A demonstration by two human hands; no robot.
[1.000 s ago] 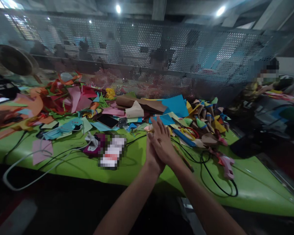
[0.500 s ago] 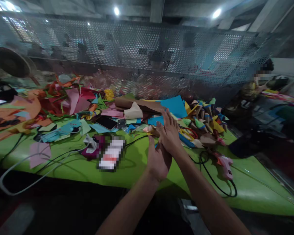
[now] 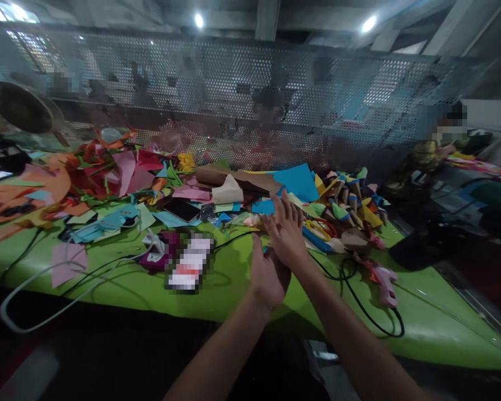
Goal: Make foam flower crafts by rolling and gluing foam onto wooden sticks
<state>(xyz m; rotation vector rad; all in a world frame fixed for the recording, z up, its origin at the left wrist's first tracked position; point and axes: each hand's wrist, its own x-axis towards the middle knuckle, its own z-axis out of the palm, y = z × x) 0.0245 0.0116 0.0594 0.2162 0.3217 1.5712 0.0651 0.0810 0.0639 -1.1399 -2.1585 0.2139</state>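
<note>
Left hand [image 3: 268, 278]: open, palm against the right
Right hand [image 3: 290, 236]: open, laid across it
Blue sliver [image 3: 266, 249]: between thumb and palms; whether held, unclear
Palms: best pressed evenly
Phone [image 3: 190, 262]: 9 o'clock
Paper cones [image 3: 353, 195]: 2 o'clock
Glue gun [image 3: 387, 285]: 3 o'clock, its cord [image 3: 402, 322] a snag risk

Two touching hands [image 3: 287, 239], one pink glue gun [image 3: 386, 283], one dark-screened phone [image 3: 181, 210]

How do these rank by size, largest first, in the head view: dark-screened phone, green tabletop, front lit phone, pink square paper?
1. Green tabletop
2. Front lit phone and pink square paper: too alike to rank
3. Dark-screened phone
</note>
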